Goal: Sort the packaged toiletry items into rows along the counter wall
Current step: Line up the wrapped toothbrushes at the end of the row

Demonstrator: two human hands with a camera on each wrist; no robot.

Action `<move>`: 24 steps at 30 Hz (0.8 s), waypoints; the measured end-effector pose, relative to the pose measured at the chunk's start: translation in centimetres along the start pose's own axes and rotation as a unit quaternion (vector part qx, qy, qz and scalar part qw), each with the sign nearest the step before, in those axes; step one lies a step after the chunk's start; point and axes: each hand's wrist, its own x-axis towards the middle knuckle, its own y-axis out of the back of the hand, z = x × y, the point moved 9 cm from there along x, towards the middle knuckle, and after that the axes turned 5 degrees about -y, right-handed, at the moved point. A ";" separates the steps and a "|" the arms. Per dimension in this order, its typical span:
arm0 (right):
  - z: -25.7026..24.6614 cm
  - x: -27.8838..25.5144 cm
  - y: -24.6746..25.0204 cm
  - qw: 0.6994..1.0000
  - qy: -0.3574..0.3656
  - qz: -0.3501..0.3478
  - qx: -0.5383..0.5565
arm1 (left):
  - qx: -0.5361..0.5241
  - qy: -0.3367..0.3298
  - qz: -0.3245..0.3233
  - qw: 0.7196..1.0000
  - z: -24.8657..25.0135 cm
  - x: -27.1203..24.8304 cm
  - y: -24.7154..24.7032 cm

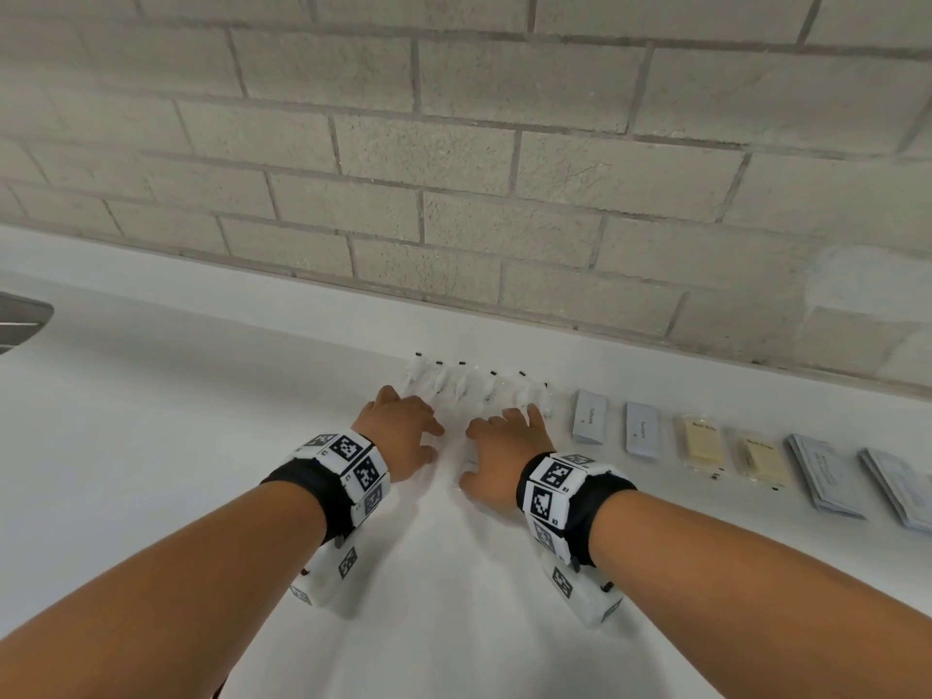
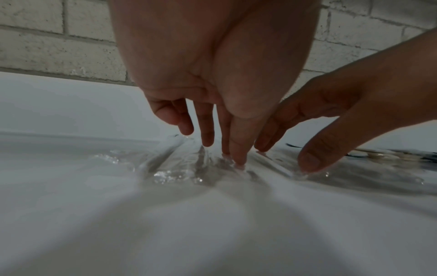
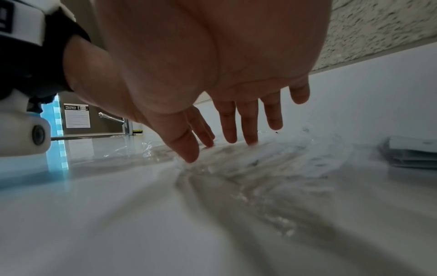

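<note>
Both hands press flat, fingers spread wide and straight, on the clear plastic packets (image 1: 464, 391) near the far wall, left hand (image 1: 403, 431) beside right hand (image 1: 504, 454), probably evening that row on the tabletop (image 1: 151, 446).
</note>
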 end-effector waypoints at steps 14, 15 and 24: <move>-0.3 0.4 0.4 1.000 -0.010 -0.005 -0.003 | -0.016 0.002 0.012 1.000 0.2 0.6 -0.4; -0.3 0.4 0.5 1.000 -0.011 -0.005 -0.003 | -0.016 0.003 0.013 1.000 0.2 0.6 -0.4; -1.8 0.7 2.7 0.998 -0.004 0.047 0.047 | -0.119 0.063 0.120 0.984 -3.5 -0.4 3.0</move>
